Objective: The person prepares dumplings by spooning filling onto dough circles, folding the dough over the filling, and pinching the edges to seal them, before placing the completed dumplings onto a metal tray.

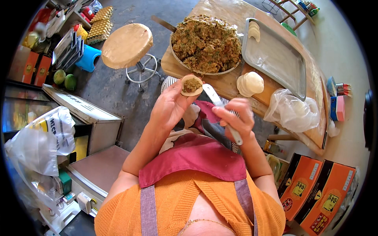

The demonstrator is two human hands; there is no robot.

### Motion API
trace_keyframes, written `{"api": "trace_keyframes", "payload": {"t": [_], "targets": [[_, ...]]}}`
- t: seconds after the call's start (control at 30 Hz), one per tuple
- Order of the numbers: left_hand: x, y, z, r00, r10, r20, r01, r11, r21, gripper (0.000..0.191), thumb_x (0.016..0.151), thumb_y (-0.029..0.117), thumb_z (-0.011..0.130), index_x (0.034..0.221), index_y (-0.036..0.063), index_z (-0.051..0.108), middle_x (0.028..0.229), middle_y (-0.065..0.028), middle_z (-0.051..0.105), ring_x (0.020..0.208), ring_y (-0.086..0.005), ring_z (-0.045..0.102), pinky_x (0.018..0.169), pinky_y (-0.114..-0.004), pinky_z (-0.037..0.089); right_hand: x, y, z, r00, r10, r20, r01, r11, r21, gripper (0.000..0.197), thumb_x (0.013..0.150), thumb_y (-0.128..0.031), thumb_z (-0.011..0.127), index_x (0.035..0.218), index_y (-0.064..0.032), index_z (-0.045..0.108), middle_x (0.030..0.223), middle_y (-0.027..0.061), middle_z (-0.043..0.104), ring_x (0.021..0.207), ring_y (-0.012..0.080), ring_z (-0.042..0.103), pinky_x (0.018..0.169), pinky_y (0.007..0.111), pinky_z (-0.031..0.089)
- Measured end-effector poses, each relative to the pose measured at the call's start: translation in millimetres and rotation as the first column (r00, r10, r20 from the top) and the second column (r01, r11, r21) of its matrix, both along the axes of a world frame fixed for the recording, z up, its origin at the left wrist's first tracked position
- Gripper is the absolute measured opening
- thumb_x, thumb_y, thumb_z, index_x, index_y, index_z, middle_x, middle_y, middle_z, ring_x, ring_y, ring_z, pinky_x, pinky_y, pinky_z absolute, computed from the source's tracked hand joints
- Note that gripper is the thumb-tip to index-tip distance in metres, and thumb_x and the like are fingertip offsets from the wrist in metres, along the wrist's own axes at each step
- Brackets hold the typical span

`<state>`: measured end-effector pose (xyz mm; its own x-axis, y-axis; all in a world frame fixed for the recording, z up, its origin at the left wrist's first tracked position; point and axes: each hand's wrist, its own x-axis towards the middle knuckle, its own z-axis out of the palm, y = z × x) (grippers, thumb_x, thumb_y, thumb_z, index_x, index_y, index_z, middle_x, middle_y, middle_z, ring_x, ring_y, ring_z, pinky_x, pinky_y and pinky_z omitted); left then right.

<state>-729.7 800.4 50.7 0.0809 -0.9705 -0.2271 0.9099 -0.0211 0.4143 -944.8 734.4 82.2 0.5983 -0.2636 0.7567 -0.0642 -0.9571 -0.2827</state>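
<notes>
On the fingers of my left hand (pixel 166 106) rests a round dough wrapper (pixel 192 94) with a small mound of chopped filling (pixel 191 85) in its middle. My right hand (pixel 239 113), slightly blurred, grips a pale flat spatula (pixel 212 94); its blade tip is beside the wrapper's right edge. Beyond my hands stands a wide bowl (pixel 203 72) heaped with mixed filling (pixel 206 44). To its right are a stack of dough wrappers (pixel 251 84) and a metal tray (pixel 274 56), where several folded dumplings (pixel 254 31) lie in the far left corner.
The wooden table (pixel 226 88) holds a clear plastic bag (pixel 295 110) at its near right. A flat handle (pixel 163 23) juts from the bowl over the floor. A covered round stool (pixel 127 45) stands left of the table. Orange cartons (pixel 304 185) are at my right.
</notes>
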Motion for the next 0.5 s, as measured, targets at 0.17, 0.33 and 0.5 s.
{"api": "trace_keyframes", "payload": {"t": [0.17,0.33,0.5], "targets": [[-9,1,16,0.987,-0.127,0.101,0.126,0.992,0.009,0.042,0.111,0.019,0.038,0.141,-0.0091,0.045,0.140,-0.0228,0.055,0.131,-0.0308,0.055,0.116,-0.045,0.041,16,-11,13,0.995,-0.067,-0.076,0.080,0.980,0.182,0.021,0.072,0.000,0.075,0.090,-0.0071,0.068,0.085,0.0071,0.058,0.067,0.0257,0.062,0.055,0.036,0.050],[-16,4,14,0.953,-0.189,0.236,0.198,0.980,-0.014,0.046,0.110,0.026,0.044,0.143,-0.0057,0.047,0.139,-0.0174,0.057,0.128,-0.0261,0.058,0.110,-0.042,0.048,28,-20,27,0.994,-0.024,-0.111,0.035,0.994,0.105,0.019,0.072,0.002,0.074,0.089,-0.0053,0.066,0.083,0.0066,0.058,0.070,0.0258,0.064,0.056,0.037,0.051],[-24,9,37,0.883,-0.139,0.448,0.189,0.980,-0.069,0.049,0.108,0.030,0.051,0.140,-0.0068,0.049,0.132,-0.0157,0.062,0.119,-0.0250,0.065,0.104,-0.041,0.053,40,-18,43,0.984,-0.138,-0.116,0.177,0.865,0.470,0.011,0.079,0.003,0.070,0.088,-0.0019,0.066,0.083,0.0118,0.059,0.071,0.0310,0.063,0.061,0.037,0.051]]}}
